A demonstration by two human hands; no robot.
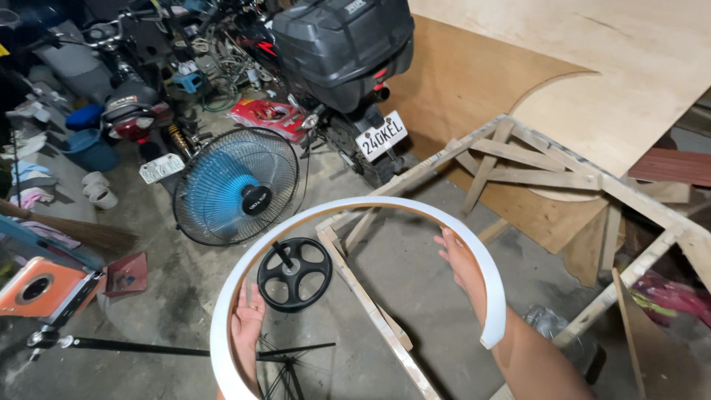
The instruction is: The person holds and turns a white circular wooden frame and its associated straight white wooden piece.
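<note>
— Across the top right, what's the biggest thing?

— Plywood sheets point(592, 67), leaning, pale, one with a curved cut edge. Below them a rough wooden frame point(548, 167) of slats runs down toward the lower right.

— And on the left?

— A motorbike point(333, 67) with a black top box, rear toward the camera, and a second bike point(129, 104) beside it. A fan point(237, 185) with blue blades lies tilted on the concrete floor point(415, 274), just in front of them.

— Where's the white strip?

— The strip point(370, 204) is bent into a big open arc held up over the floor, curving from lower left, over the top, down to a free end at the right. Through the arc you see the fan's black round base point(295, 274) on the floor.

— The hands?

— Well apart. The left hand point(248, 318) is inside the arc at lower left, fingers up against the strip's inner face. The right hand point(461, 259) presses flat against the inner face on the right side. Neither is clearly clamped around it; whether the thumbs wrap the edge, I cannot tell.

— Anything small?

— An orange tool point(37, 289) at the left edge, a broom point(81, 231) above it.
</note>
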